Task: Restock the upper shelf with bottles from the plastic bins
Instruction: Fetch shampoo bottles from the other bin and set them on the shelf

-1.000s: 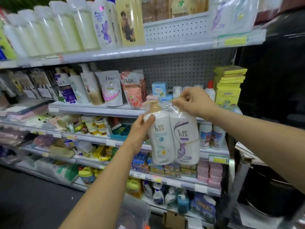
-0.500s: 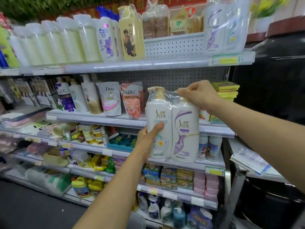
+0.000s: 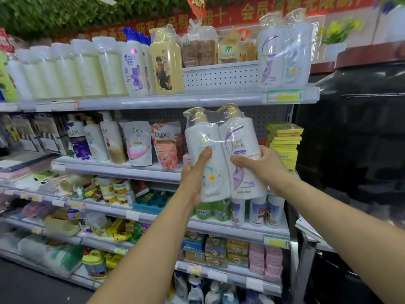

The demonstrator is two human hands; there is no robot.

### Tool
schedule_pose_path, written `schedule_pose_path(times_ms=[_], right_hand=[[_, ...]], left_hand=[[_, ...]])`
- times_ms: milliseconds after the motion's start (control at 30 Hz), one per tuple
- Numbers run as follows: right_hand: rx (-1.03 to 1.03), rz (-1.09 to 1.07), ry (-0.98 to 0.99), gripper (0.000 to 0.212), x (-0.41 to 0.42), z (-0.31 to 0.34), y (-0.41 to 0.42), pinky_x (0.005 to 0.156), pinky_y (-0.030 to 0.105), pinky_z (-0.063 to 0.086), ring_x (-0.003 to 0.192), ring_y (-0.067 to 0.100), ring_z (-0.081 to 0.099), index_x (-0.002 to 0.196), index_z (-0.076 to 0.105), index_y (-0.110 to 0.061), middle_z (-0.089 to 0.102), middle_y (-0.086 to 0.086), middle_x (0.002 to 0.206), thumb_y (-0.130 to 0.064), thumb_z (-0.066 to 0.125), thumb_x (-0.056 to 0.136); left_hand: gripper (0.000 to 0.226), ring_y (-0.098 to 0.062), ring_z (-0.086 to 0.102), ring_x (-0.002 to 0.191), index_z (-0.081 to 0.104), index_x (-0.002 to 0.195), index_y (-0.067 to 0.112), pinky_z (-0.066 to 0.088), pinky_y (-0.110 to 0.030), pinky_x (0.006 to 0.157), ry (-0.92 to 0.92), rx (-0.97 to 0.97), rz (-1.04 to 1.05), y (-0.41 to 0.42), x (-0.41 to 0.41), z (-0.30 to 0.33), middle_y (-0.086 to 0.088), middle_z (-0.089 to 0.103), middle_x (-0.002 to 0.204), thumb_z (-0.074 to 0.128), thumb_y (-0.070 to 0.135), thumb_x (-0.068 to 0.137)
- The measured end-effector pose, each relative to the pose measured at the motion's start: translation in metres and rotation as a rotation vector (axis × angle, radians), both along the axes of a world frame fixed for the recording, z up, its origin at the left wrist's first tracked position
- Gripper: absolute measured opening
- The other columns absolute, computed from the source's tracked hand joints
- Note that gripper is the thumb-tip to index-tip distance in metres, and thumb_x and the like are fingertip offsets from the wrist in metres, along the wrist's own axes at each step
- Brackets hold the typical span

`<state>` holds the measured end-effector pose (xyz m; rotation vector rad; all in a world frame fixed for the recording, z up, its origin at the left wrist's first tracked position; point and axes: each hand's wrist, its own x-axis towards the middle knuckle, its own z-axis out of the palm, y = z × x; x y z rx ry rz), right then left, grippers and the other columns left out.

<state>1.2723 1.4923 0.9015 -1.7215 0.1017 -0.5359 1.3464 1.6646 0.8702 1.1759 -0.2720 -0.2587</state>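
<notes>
Twin pack of two white pump bottles (image 3: 223, 156) wrapped together in clear plastic, held upright in the air in front of the shelving, just below the front edge of the upper shelf (image 3: 171, 101) and not resting on any shelf. Left bottle has a flower print, right one a purple swirl; both have gold pump tops. Left hand (image 3: 195, 174) grasps the left side of the pack, thumb pressed across the front of the left bottle, fingers hidden behind. Right hand (image 3: 260, 165) grasps the right side lower down, thumb on the front of the right bottle, fingers wrapped round the side. Both forearms reach up from the bottom of the view. On the upper shelf, at the right end, a matching wrapped twin pack (image 3: 282, 55) stands upright; a bare gap with perforated back panel lies left of it, then a yellow bottle (image 3: 167, 64), a white bottle with a purple flower (image 3: 134, 66) and a row of pale wrapped bottles (image 3: 72, 71). Shelf behind the held pack carries refill pouches (image 3: 151, 143) and pump bottles (image 3: 96, 139), with a stack of yellow packs (image 3: 285, 141) at the right. Lower shelves hold small bottles (image 3: 256, 211) and soap boxes (image 3: 228, 251). A red banner (image 3: 263, 9) runs along the top.
</notes>
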Motion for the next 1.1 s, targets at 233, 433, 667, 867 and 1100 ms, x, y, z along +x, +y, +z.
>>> schedule_pose_path(times_ms=[233, 433, 667, 867, 1100], right_hand=[[0.059, -0.045, -0.174, 0.037, 0.006, 0.037, -0.019, 0.051, 0.025, 0.055, 0.065, 0.012, 0.073, 0.091, 0.069, -0.011, 0.076, -0.002, 0.073, -0.022, 0.09, 0.062], [0.114, -0.061, -0.199, 0.035, 0.017, 0.053, -0.032, 0.067, 0.041, 0.062, 0.076, 0.025, 0.075, 0.087, 0.07, -0.014, 0.076, 0.006, 0.079, -0.024, 0.09, 0.06], [0.124, -0.087, -0.258, 0.029, 0.037, 0.082, -0.036, 0.06, 0.032, 0.061, 0.07, 0.017, 0.074, 0.082, 0.071, -0.017, 0.076, 0.0, 0.075, -0.026, 0.09, 0.061], [0.094, -0.16, -0.305, 0.033, 0.06, 0.113, -0.03, 0.059, 0.029, 0.06, 0.064, 0.012, 0.072, 0.078, 0.073, -0.017, 0.075, -0.003, 0.07, -0.034, 0.09, 0.056], [0.091, -0.197, -0.368, 0.05, 0.084, 0.154, -0.022, 0.058, 0.032, 0.059, 0.066, 0.02, 0.074, 0.087, 0.072, -0.013, 0.076, 0.003, 0.073, -0.04, 0.089, 0.048]], left_hand=[[0.079, -0.025, 0.075, 0.094, 0.069, 0.118, 0.013, 0.058, -0.042, 0.088, -0.116, 0.063, 0.001, -0.024, 0.004, 0.049, -0.009, 0.077, 0.102, 0.081, 0.063, 0.058], [0.078, -0.025, 0.074, 0.098, 0.06, 0.124, 0.013, 0.06, -0.039, 0.081, -0.196, 0.086, -0.055, -0.032, 0.016, 0.066, -0.008, 0.076, 0.107, 0.085, 0.055, 0.063], [0.082, -0.025, 0.074, 0.098, 0.059, 0.128, 0.015, 0.056, -0.047, 0.093, -0.268, 0.08, -0.034, -0.039, 0.04, 0.105, -0.006, 0.075, 0.109, 0.087, 0.054, 0.062], [0.066, -0.03, 0.071, 0.104, 0.06, 0.129, 0.012, 0.054, -0.05, 0.097, -0.312, 0.049, -0.067, -0.04, 0.071, 0.139, -0.01, 0.073, 0.115, 0.081, 0.045, 0.076], [0.06, -0.026, 0.074, 0.095, 0.062, 0.126, 0.01, 0.06, -0.041, 0.086, -0.426, 0.068, -0.125, -0.037, 0.104, 0.186, -0.009, 0.076, 0.105, 0.079, 0.043, 0.079]])
